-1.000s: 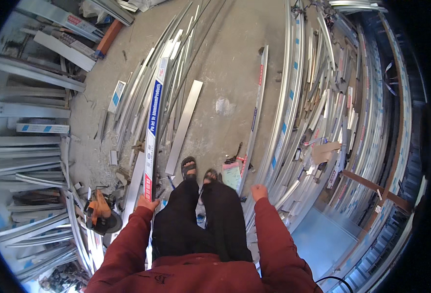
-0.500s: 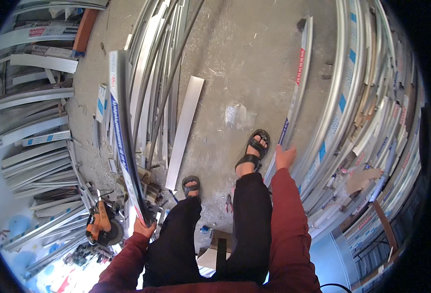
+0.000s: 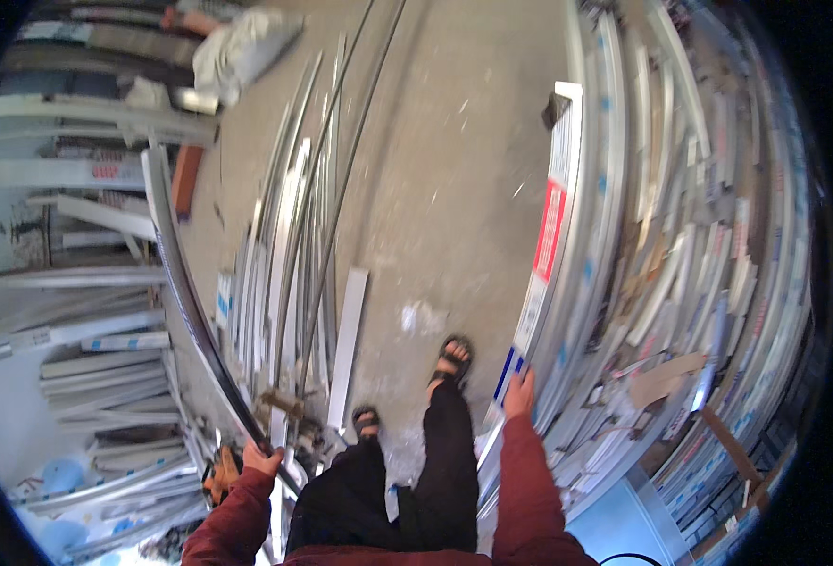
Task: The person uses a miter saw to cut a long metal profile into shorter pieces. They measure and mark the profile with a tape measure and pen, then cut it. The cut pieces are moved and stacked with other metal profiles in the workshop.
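My left hand (image 3: 264, 458), at lower left, is closed around a long, narrow metal profile (image 3: 190, 307). It rises away from me to the far left, its dark side toward the floor strips, its tip in front of the left rack. My right hand (image 3: 520, 393) grips a second long profile (image 3: 532, 316), pale, with red and blue printed film along its face. This one runs forward beside the stock on the right, and its near part passes back alongside my right forearm. A dark lump (image 3: 555, 111) shows by its far end.
Metal strips (image 3: 289, 255) and a flat white strip (image 3: 349, 349) lie on the floor between my hands. Racked profiles (image 3: 105, 278) line the left; more long stock (image 3: 615, 217) fills the right. An orange tool (image 3: 220, 474) sits by my left hand, a blue panel (image 3: 629, 524) at lower right.
The view has shifted, and my feet now appear lower. The left profile's far end has swung left. The right profile has turned, showing its broad labelled face, and my right hand appears lower and farther left.
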`<act>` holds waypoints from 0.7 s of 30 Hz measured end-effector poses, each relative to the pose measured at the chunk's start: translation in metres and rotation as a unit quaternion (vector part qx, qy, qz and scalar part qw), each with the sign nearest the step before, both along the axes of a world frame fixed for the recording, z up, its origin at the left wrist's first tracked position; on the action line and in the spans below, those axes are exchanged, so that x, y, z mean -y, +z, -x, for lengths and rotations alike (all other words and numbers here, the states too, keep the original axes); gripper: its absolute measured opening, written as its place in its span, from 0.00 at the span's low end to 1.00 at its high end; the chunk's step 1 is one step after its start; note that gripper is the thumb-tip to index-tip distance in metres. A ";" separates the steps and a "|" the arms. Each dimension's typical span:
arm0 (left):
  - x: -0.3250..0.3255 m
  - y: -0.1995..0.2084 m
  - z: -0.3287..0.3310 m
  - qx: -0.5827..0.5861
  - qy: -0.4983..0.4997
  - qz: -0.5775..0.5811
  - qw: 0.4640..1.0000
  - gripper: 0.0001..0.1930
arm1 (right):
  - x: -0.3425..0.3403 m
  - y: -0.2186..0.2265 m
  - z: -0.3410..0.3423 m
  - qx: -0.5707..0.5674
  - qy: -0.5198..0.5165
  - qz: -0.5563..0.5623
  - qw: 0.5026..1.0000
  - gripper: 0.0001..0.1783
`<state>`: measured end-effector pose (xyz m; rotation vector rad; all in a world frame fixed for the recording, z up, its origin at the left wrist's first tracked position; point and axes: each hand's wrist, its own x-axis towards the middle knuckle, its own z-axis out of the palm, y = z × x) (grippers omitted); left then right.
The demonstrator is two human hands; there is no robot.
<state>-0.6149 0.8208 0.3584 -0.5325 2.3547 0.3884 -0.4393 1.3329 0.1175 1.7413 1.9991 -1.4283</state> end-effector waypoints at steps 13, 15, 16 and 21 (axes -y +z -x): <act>-0.310 0.224 0.312 -0.320 -0.163 -0.286 0.888 0.31 | -0.216 0.432 0.222 -0.147 -0.063 -0.157 0.975 0.26; -0.358 0.262 0.374 -0.331 -0.174 -0.309 0.874 0.33 | -0.246 0.477 0.280 -0.190 -0.039 -0.156 0.969 0.23; -0.387 0.290 0.410 -0.297 -0.139 -0.326 0.887 0.35 | -0.263 0.495 0.308 -0.221 -0.024 -0.139 0.965 0.22; -0.520 0.417 0.577 -0.371 -0.166 -0.387 0.828 0.29 | -0.358 0.543 0.371 -0.242 -0.003 -0.194 0.951 0.17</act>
